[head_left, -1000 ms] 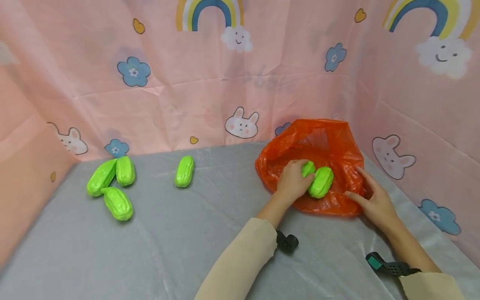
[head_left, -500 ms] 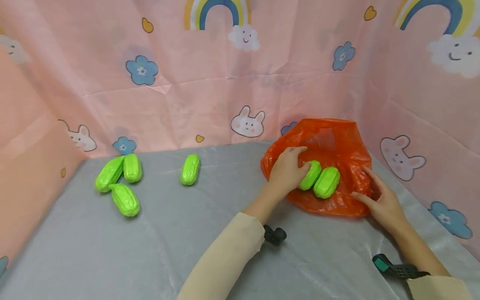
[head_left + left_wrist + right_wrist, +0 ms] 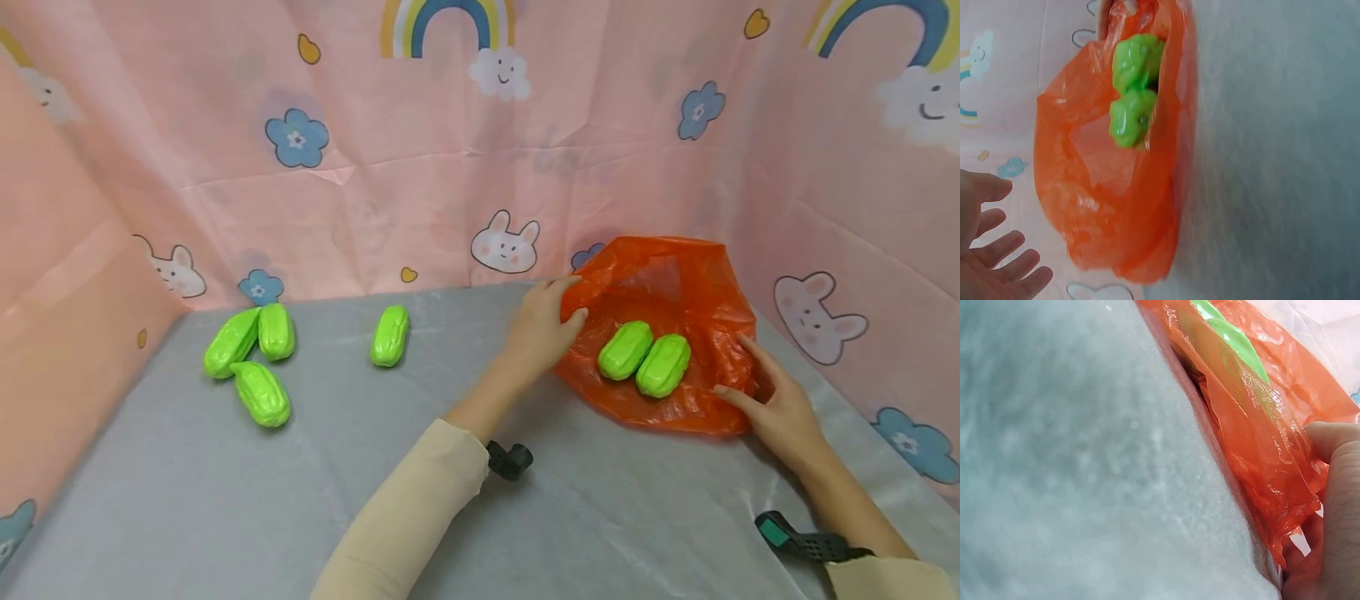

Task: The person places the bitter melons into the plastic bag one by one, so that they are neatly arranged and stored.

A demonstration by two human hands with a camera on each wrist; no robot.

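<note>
Two green toys [image 3: 643,359] between both hands

So the table [image 3: 225,500] has a grey, slightly shiny cloth over it. An orange plastic bag [image 3: 675,283] lies flat on it between the two hands. Well off to the left of the left hand [image 3: 540,329] there's one green packet [image 3: 390,335] lying alone, and further left a cluster of three green packets [image 3: 251,358], two of them touching side by side.
</note>
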